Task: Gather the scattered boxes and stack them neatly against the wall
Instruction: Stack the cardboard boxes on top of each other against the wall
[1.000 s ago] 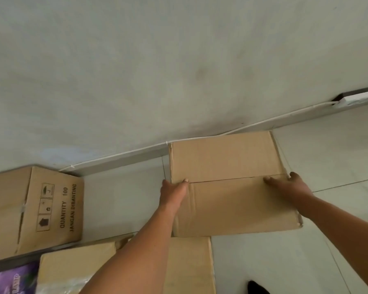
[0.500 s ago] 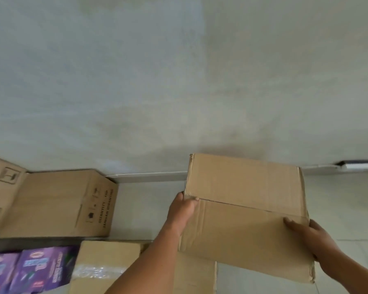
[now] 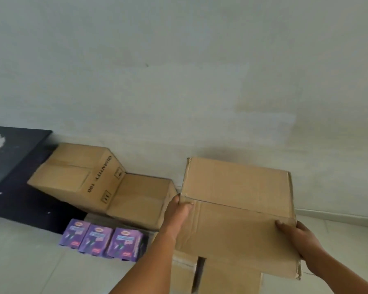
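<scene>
Plain tan cardboard boxes (image 3: 238, 211); purple packs (image 3: 103, 238), print seemingly blue.

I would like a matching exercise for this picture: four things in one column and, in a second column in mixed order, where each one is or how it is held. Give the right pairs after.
Things:
1. plain box
2. printed box
3. purple packs
4. dark board

Places or states:
A. far left, leaning at the wall
B. in a row of three on the floor
C. held up by the left hand and right hand
D. tilted, with its right end resting on a lower box

Pairs: 1-C, 2-D, 3-B, 4-A
</scene>
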